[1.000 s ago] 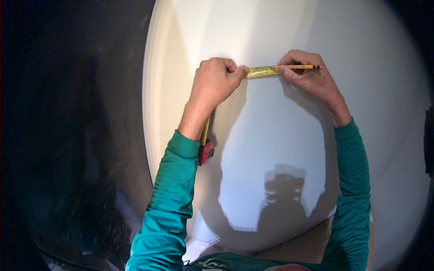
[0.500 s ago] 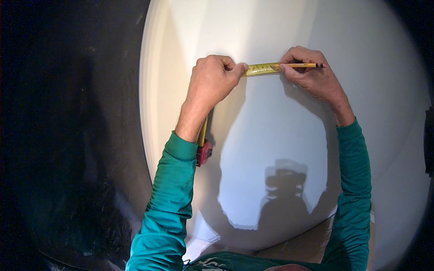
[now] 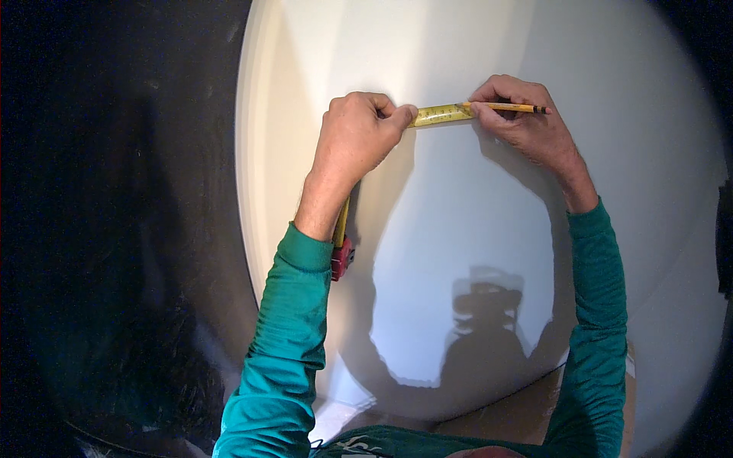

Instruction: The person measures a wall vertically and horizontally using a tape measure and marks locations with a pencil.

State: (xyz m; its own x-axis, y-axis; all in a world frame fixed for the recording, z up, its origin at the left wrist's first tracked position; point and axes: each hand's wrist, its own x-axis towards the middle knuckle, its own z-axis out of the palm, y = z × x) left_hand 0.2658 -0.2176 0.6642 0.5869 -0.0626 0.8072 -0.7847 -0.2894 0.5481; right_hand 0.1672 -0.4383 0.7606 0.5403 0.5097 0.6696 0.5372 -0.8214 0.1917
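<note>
A yellow tape measure blade (image 3: pixel 441 115) stretches between my two hands over a pale, smooth surface. My left hand (image 3: pixel 360 131) is closed, pinching the blade between thumb and fingers at its left side. From under the left wrist, more blade runs down to the red tape measure case (image 3: pixel 342 258), partly hidden by the sleeve. My right hand (image 3: pixel 523 118) grips a yellow pencil (image 3: pixel 513 107) with a dark end pointing right. The pencil's tip lies at the blade's upper right edge, and the right thumb is close to the blade's end; whether it presses it I cannot tell.
The pale surface (image 3: pixel 458 206) fills the middle and right, carrying shadows of my arms and head. Left of its edge is a dark area (image 3: pixel 130 229). A brown, cardboard-like sheet (image 3: pixel 504 416) shows at the lower right, near my body.
My right hand has risen slightly, and the pencil tip has shifted from over the blade to its upper edge. The left hand keeps its hold; the red case has swung very slightly left.
</note>
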